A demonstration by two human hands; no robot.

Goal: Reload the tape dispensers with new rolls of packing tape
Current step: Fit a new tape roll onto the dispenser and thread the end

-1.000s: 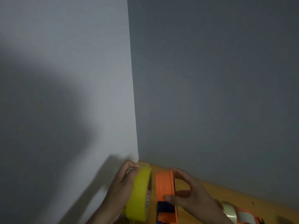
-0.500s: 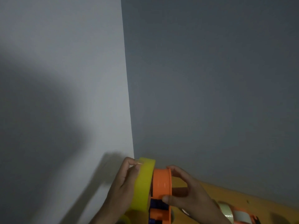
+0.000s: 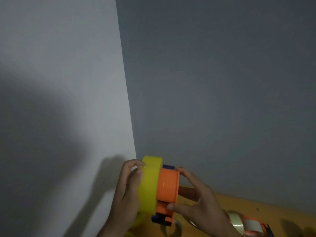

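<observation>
Low at the near edge, against the wall corner, the left hand (image 3: 127,189) grips the yellow tape roll (image 3: 149,183) on edge, while the right hand (image 3: 196,202) clasps the orange dispenser (image 3: 168,187). Roll sits immediately left of the spool, touching it, axes seemingly aligned left-to-right; how far it's seated is hard to tell.

dim, soft focus | left wall (image 3: 59,65) brighter | broad shadow lower left | slight wide-angle bend
</observation>
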